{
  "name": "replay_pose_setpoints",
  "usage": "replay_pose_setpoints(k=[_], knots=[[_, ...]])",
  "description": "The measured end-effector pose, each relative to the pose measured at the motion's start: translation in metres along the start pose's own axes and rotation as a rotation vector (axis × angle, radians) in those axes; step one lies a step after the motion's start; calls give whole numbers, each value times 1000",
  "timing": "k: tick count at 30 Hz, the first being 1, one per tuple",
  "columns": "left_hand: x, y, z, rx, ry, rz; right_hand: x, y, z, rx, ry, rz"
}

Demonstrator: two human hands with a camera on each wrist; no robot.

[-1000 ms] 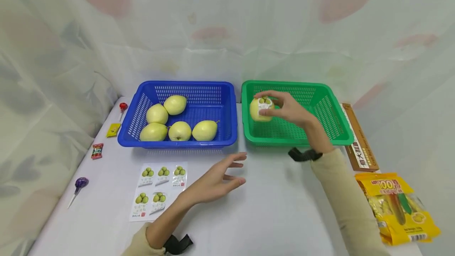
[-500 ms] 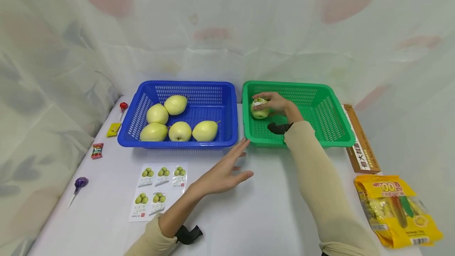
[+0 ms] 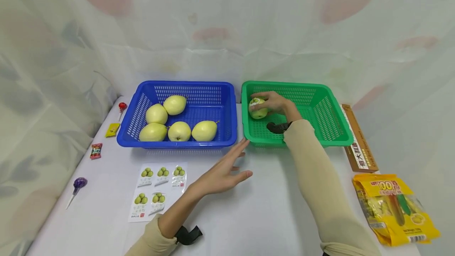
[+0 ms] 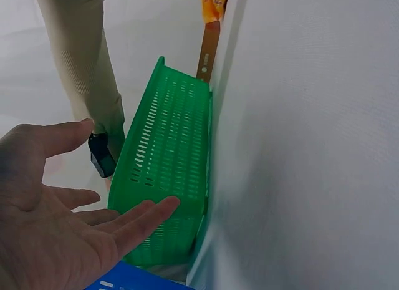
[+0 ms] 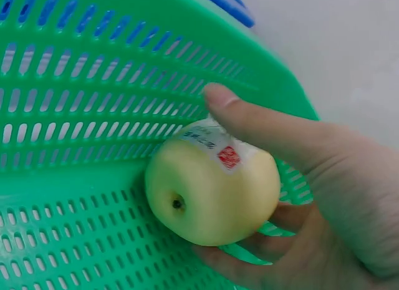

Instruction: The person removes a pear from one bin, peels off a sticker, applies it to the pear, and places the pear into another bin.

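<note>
Inside the green basket (image 3: 341, 133), at its left end, a pale yellow-green pear (image 3: 258, 113) rests low near the wall. My right hand (image 3: 275, 102) holds it, thumb on one side and fingers round the other, as the right wrist view shows. A printed sticker (image 5: 229, 156) wraps the pear's upper side, partly under the thumb. My left hand (image 3: 217, 177) hovers over the table with fingers extended and nothing held, its fingertips overlapping the near corners of the baskets in the head view. Several pears (image 3: 179, 131) lie in the blue basket (image 3: 230, 110).
A sticker sheet (image 3: 133, 210) with pear pictures lies front left. Along the left edge are lollipops (image 3: 79, 182) and small wrapped candies (image 3: 96, 151). A brown box (image 3: 359, 137) and a yellow candy bag (image 3: 398, 208) line the right side. Curtains hang behind.
My right hand has lowered the stickered pear into the green basket and shifted it slightly left. My left hand has moved a little forward and right, its fingers straighter.
</note>
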State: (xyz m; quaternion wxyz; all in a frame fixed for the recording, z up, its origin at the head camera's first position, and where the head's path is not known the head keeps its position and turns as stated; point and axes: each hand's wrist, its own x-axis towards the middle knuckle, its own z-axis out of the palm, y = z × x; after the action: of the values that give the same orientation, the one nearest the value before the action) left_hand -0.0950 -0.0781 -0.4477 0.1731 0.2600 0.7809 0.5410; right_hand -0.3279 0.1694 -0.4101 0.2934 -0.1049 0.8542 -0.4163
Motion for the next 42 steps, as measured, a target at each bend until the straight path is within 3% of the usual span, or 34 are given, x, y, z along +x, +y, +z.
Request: replay_pose_setpoints(k=[9,16,31,36,42], knots=[[-2,1,1,12,1,-1,-16,-4,-10,123,-34,-19],[-5,2,-1,27,-2,-10,-31,-11,-23,196,27,-32],[-20,1,-9,24,0,-22,-35,11,-28,194,39,-33],[-28,1,-14,29,18,-31,-45,-1,-33,166,89,-89],[-50,-5,-26,55,106,-45,-53,-33,-26,155,157,-272]])
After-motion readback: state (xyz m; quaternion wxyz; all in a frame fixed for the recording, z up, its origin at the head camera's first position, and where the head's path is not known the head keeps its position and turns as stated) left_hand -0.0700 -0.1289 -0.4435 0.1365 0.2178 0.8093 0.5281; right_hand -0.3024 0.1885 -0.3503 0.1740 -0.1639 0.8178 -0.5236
